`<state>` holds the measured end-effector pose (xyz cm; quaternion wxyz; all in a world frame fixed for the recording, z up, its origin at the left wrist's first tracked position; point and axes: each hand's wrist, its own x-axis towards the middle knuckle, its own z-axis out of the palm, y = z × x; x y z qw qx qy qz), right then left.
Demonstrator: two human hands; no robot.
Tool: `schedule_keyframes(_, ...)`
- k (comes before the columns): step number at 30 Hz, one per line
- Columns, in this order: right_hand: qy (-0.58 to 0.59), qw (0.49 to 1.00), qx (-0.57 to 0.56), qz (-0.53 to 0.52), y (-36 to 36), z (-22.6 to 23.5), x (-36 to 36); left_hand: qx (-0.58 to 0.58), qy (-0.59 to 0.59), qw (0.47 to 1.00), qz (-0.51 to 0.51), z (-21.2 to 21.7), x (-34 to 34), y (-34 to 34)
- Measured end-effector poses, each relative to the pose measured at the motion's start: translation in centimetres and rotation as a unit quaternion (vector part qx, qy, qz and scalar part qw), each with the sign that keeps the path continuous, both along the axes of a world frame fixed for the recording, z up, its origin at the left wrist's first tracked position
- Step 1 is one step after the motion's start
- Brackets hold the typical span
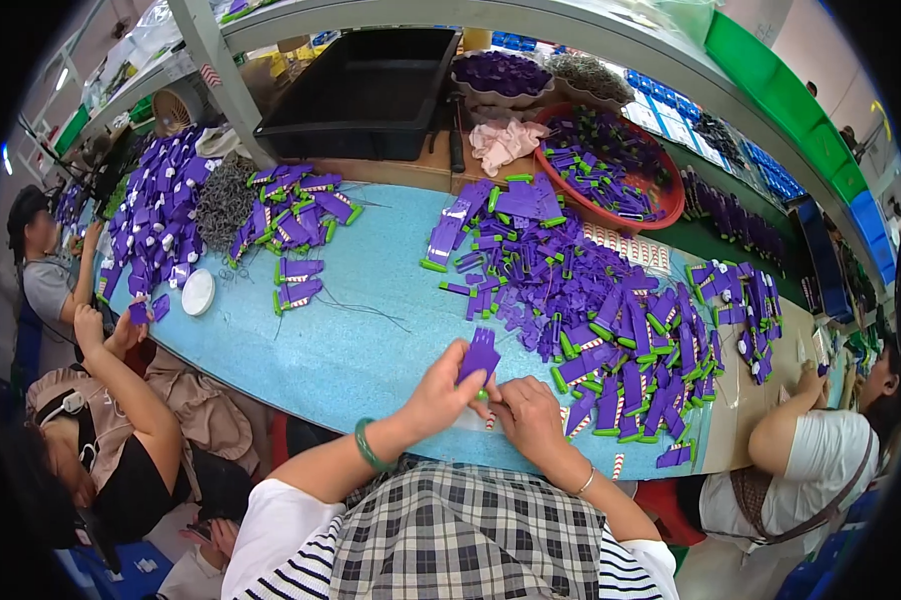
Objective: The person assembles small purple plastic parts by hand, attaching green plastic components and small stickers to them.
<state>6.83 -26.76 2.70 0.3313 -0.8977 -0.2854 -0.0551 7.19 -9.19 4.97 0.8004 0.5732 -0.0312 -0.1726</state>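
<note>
My left hand (pixel 443 388) pinches a small purple plastic piece (pixel 481 356) and holds it upright just above the near edge of the blue table (pixel 361 350). My right hand (pixel 529 412) is right beside it, fingers curled at the piece's lower end, where a bit of green shows. A green bangle circles my left wrist. A red-and-white striped strip (pixel 490 422) lies on the table under my hands. A large heap of purple pieces with green ends (pixel 611 320) spreads to the right of my hands.
Another purple heap (pixel 161 215) and a smaller pile (pixel 296 205) lie at the left, by a white lid (pixel 199 292). A black tray (pixel 366 95), a red basin of parts (pixel 611 165) and a pink cloth (pixel 506 142) stand at the back. People sit at both sides.
</note>
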Motion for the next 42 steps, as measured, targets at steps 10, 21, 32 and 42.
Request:
schedule_keyframes(10,0.203,0.966,0.160,0.015,-0.7,3.7,1.1,0.074,0.028,0.996,-0.044,-1.2,-1.7,2.0)
schedule_keyframes(21,0.229,0.935,0.270,0.030,0.5,4.0,0.3,-0.007,-0.001,1.000,-0.001,0.3,-1.9,1.0)
schedule_keyframes(32,0.297,0.895,0.331,-0.036,1.4,2.4,-0.1,-0.232,0.112,0.965,-0.036,0.0,-2.4,1.0)
schedule_keyframes(42,0.282,0.909,0.306,-0.032,1.6,2.4,-0.2,-0.247,0.113,0.961,-0.044,0.0,-2.7,1.1)
